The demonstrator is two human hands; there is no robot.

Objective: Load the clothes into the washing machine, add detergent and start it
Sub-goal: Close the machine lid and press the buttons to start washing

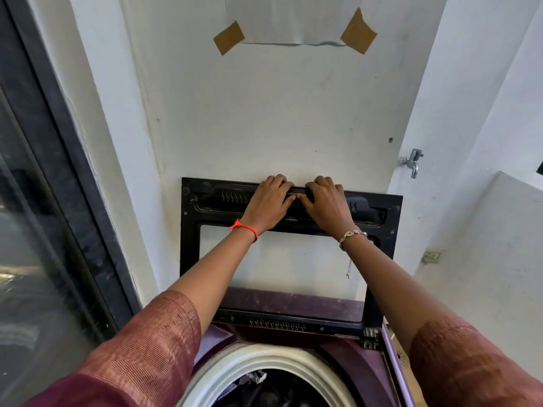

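A top-loading washing machine [346, 356] with a maroon top stands below me. Its black-framed lid [191, 245] is raised upright against the white wall. My left hand [269, 201] and my right hand [324, 202] both grip the lid's top edge side by side, fingers curled over it. Down in the white-rimmed drum [235, 365] lie dark clothes [255, 383] with a pale piece on top. No detergent is in view.
A dark-framed glass door [50, 201] runs along the left. A metal tap [412, 163] sticks out of the right wall, with a wall socket [432, 256] lower down. A sheet of paper [293, 19] is taped to the wall above the lid.
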